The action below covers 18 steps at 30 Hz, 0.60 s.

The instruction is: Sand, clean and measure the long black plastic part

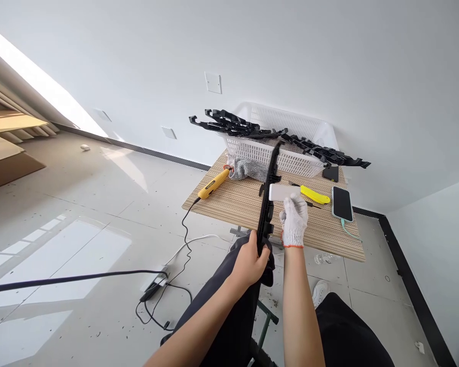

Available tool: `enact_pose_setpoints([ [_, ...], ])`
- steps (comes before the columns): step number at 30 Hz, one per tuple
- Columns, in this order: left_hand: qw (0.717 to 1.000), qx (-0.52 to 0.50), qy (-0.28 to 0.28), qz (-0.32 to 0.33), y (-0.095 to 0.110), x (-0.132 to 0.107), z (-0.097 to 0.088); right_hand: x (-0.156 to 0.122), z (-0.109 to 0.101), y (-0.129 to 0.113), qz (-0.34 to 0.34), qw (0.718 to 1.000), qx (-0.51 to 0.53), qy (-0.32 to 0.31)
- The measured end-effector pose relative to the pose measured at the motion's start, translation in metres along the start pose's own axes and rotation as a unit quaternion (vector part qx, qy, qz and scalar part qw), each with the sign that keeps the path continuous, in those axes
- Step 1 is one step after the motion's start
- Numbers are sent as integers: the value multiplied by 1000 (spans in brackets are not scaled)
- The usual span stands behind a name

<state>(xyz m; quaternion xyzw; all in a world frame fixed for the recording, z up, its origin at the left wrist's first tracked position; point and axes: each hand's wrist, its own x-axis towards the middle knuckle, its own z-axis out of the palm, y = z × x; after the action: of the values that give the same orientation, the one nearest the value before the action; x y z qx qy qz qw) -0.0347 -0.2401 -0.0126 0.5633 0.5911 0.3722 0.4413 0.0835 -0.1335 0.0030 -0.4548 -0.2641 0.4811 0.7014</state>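
Note:
My bare left hand (251, 261) is closed round the near end of a long black plastic strip (268, 196), which points away from me toward the basket. My right hand (294, 220), in a white knit glove, grips a white rectangular block (284, 192) and holds it against the strip's right side, about halfway along. Both hands hover over the near edge of a small striped wooden table (237, 204).
A white mesh basket (286, 158) at the table's back holds several long black strips (233, 124) sticking out both sides. On the table lie a yellow corded tool (213, 184), a grey glove (247, 168), a yellow knife (315, 195) and a phone (342, 203). Cables (168, 265) trail on the floor.

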Motion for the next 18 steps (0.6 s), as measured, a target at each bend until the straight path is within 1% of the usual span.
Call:
enact_pose_setpoints([
  [2,1000,-18,13,-1,-1,0,-1,-2,0,1,16,998,-25,-53],
  [4,1000,-21,15,2,-1,1,-1,-4,-1,-1,22,997,-36,-61],
  [6,1000,-6,6,3,0,1,-1,-5,-1,-4,22,998,-34,-45],
  [10,1000,28,-9,1,2,2,-1,-3,3,-9,46,998,-47,-19],
  [13,999,30,-10,3,2,3,-1,-1,6,-8,42,997,-64,27],
  [15,1000,28,-10,2,2,3,-2,-1,5,-7,34,997,-49,57],
  [17,1000,26,-11,1,2,2,-2,-2,2,-7,26,997,-31,63],
  [18,1000,26,-11,2,2,2,-3,-3,0,-7,23,998,-30,55],
])
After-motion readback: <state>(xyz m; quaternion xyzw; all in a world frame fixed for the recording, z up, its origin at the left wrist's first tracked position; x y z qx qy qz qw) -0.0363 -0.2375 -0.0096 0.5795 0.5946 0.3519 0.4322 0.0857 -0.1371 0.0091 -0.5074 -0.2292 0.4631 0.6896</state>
